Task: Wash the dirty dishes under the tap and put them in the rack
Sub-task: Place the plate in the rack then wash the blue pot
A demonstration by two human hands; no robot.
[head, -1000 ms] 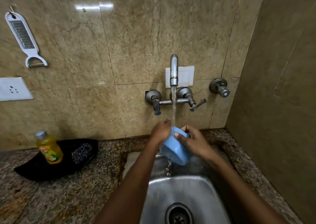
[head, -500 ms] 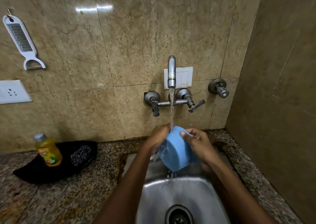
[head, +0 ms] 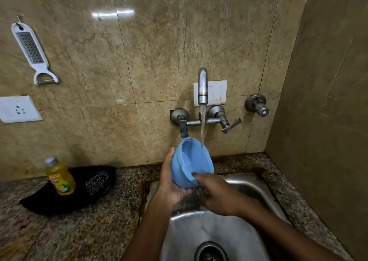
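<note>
Bowl (head: 192, 161) is held tilted over the back of the sink (head: 211, 228), its open side turned up toward the tap (head: 202, 87), and the stream of water (head: 203, 129) is caught just inside its far rim. It is carried clear of the basin, supported by both hands.

Several slips are judged possible from this position. The plastic is wet and smooth, and the hold is shared between a cupping palm and a light fingertip grip at the lower rim, so the bowl could be dropped into the sink if either hand is shifted carelessly. Because the stream strikes near the rim and not the middle, water could be deflected onto the counter (head: 79, 221) or the wall. No rack is seen in this view, so a turn away from the sink will probably be needed, and drips may be trailed if the bowl is not drained first.

The left hand (head: 169, 187) is placed under and beside the bowl, the palm cupped against its outer wall and the thumb laid up along the left side. The right hand (head: 217, 195) is brought in from the right, its fingers curled over the near, lower rim, with the fingertips reaching inside. Both forearms are angled up from the bottom of the view and meet at the bowl.

A soap bottle (head: 59, 176) and a scrubber (head: 97, 182) are left on a dark tray (head: 35, 203) on the counter, well apart from the hands.
</note>
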